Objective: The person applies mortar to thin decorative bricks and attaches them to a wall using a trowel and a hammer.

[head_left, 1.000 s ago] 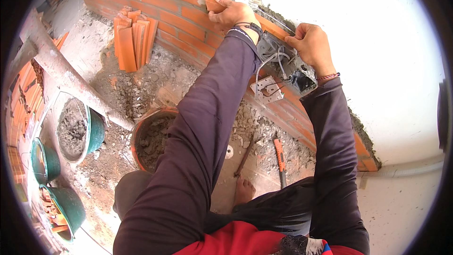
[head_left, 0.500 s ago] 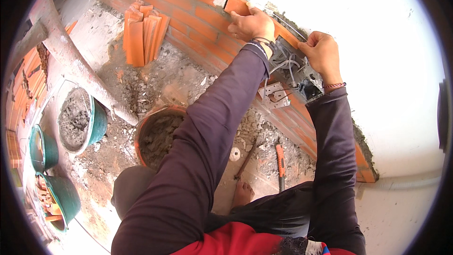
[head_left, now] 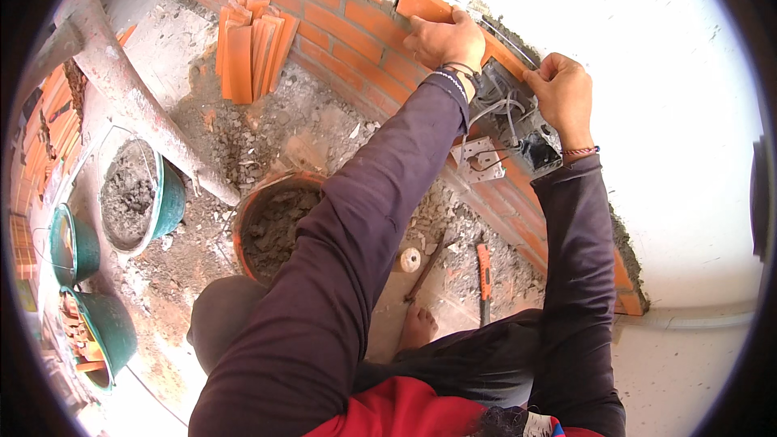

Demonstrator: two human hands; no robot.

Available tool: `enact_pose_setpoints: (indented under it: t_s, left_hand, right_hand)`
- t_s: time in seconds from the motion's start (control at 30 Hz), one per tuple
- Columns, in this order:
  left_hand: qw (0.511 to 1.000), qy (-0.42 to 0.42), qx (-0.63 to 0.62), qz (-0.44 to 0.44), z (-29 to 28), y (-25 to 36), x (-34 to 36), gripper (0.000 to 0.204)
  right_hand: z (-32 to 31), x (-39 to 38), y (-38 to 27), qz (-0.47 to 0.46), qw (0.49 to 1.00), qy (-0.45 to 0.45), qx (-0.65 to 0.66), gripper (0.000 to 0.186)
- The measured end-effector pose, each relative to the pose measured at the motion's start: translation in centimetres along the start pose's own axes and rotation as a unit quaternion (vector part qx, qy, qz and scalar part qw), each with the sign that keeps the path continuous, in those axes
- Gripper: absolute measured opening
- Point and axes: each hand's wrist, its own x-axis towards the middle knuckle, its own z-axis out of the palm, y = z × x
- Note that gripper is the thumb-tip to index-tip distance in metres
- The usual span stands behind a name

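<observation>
Left hand [head_left: 443,39] lies flat on a brick [head_left: 425,3] on the top course of the brick wall [head_left: 324,12], fingers draped over it, palm pressing down. Right hand [head_left: 561,93] sits at the wall top by a box of loose wires [head_left: 518,125]; fingers curled, cannot tell on what. Hands apart. The brick looks heavy, stiff and rough, so no slip, though the corners may chip; best gripped across its long sides. Counts: one brick under hand, one stack of tiles [head_left: 251,48], three green buckets [head_left: 162,202], one orange tub of mortar [head_left: 275,222], one orange-handled tool [head_left: 484,271].
</observation>
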Motion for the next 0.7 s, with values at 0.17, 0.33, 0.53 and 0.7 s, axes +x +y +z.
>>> enact_pose_setpoints:
  t_s: [0.17, 0.33, 0.53, 0.7]
  left_hand:
    - [1.0, -0.014, -0.01, -0.012, 0.1, -0.2, 0.2, 0.066]
    - [0.999, -0.025, 0.017, 0.027, 0.0, -0.7, 0.8, 0.062]
    - [0.999, -0.03, -0.001, -0.026, 0.1, -0.1, 1.0, 0.063]
    - [0.998, -0.053, -0.001, -0.029, -0.1, -0.3, 0.8, 0.063]
  right_hand:
    - [0.0, -0.2, 0.2, -0.001, 1.0, 0.007, -0.003, 0.02]
    - [-0.2, -0.1, 0.2, -0.002, 1.0, -0.004, -0.013, 0.022]
    - [0.0, 0.2, 0.5, -0.021, 1.0, -0.007, -0.022, 0.021]
    - [-0.3, -0.2, 0.8, -0.03, 0.998, -0.022, -0.054, 0.023]
